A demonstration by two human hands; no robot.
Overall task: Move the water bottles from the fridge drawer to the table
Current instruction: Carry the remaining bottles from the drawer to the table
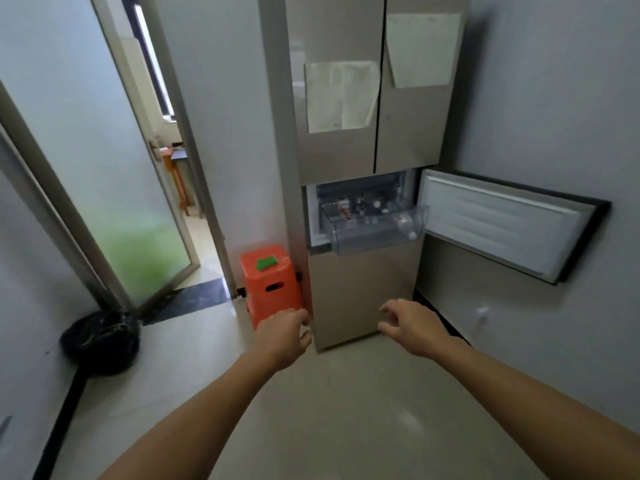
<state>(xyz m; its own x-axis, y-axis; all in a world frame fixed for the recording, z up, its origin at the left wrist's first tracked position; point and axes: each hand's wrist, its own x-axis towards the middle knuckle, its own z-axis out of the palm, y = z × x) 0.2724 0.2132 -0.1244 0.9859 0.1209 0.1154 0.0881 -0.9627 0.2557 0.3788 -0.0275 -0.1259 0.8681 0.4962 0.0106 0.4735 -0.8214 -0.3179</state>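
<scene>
A tall beige fridge (360, 289) stands ahead with its middle door (502, 223) swung open to the right. A clear plastic drawer (367, 237) is pulled out of that compartment. Several water bottles (403, 221) with white caps and red labels lie inside it, partly blurred. My left hand (284, 336) and my right hand (412, 327) reach forward side by side, well below and in front of the drawer. Both hold nothing, with fingers loosely curled and apart. No table is in view.
An orange plastic stool (270, 282) stands against the fridge's left side. A black rubbish bag (100, 341) sits on the floor at left. A frosted glass door (114, 188) stands open onto another room. Paper sheets (341, 95) hang on the upper fridge doors.
</scene>
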